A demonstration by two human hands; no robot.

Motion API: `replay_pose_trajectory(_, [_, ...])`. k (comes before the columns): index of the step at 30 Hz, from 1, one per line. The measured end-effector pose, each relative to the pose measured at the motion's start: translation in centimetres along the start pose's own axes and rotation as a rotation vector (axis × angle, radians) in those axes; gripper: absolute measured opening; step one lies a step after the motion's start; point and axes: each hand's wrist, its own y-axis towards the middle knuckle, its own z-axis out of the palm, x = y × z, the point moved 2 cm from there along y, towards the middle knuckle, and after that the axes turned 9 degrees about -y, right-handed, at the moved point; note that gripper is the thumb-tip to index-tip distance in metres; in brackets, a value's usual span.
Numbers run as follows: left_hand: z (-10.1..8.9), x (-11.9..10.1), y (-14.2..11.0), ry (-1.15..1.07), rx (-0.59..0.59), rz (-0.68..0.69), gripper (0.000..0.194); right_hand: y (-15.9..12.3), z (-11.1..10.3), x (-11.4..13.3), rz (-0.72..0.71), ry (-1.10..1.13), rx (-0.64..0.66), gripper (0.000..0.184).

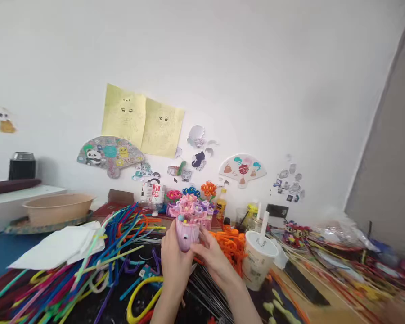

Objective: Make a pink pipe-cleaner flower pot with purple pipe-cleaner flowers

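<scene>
A small pink-lilac pot (186,235) made of fuzzy pipe cleaners, with a dark eye-like spot on its front, is raised before me over the table. Pink pipe-cleaner flowers (188,204) stand out of its top. My left hand (173,252) is wrapped round the pot's left side. From the right, my right hand (213,257) presses its fingers against the lower right side, partly behind the pot. Behind stand more pipe-cleaner flowers, among them an orange bunch (208,190) and a blue bunch (191,192). Orange pipe-cleaner pieces (231,247) lie heaped beside my right hand.
Loose coloured pipe cleaners (111,243) and white paper sheets (60,245) spread to the left, near a beige basin (58,209). A lidded drink cup (259,263) with a straw stands close on the right. Wire stems (209,290) lie below my hands. A wall rises behind.
</scene>
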Motion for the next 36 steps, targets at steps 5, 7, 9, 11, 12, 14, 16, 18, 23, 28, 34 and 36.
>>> replay_pose_trajectory(5, [0.1,0.5,-0.2,-0.036,0.016,0.032,0.068,0.0,0.0,0.4,0.007,0.005,0.034,0.072])
replay_pose_trajectory(7, [0.2,0.6,-0.2,-0.038,0.025,0.067,0.068,0.1,0.1,0.4,-0.017,0.004,0.055,0.068])
replay_pose_trajectory(9, [0.4,0.5,-0.2,-0.035,0.034,0.095,0.068,0.2,0.2,0.4,-0.043,0.017,0.056,0.061])
replay_pose_trajectory(11, [0.5,0.4,-0.2,-0.044,0.052,0.109,0.069,0.2,0.3,0.5,-0.045,0.043,0.039,0.054])
replay_pose_trajectory(12, [0.6,0.3,-0.2,-0.055,0.066,0.114,0.07,0.2,0.3,0.5,-0.038,0.055,0.027,0.051])
replay_pose_trajectory(14, [0.7,0.2,-0.2,-0.095,0.1,0.119,0.072,0.2,0.4,0.8,-0.022,0.073,0.015,0.047])
replay_pose_trajectory(16, [0.7,0.1,-0.2,-0.171,0.125,0.11,0.073,0.1,0.4,1.2,-0.025,0.094,0.02,0.047])
replay_pose_trajectory(18, [0.6,-0.1,-0.2,-0.301,0.142,0.074,0.071,0.1,0.4,1.6,-0.05,0.119,0.029,0.046])
replay_pose_trajectory(23, [-0.1,-1.1,0.0,-0.761,0.15,-0.182,0.057,0.3,0.1,1.8,-0.089,0.148,0.034,0.046])
replay_pose_trajectory(28, [-1.2,-2.4,0.5,-1.05,0.014,-0.384,0.041,0.5,-0.1,1.4,-0.099,0.154,0.022,0.045])
replay_pose_trajectory(34, [-1.5,-1.9,0.8,-1.282,-0.039,-0.494,0.037,0.6,-0.3,1.1,-0.109,0.16,-0.008,0.041])
replay_pose_trajectory(36, [-1.4,-1.7,0.6,-1.36,0.004,-0.534,0.035,0.7,-0.6,0.8,-0.089,0.156,-0.019,0.04])
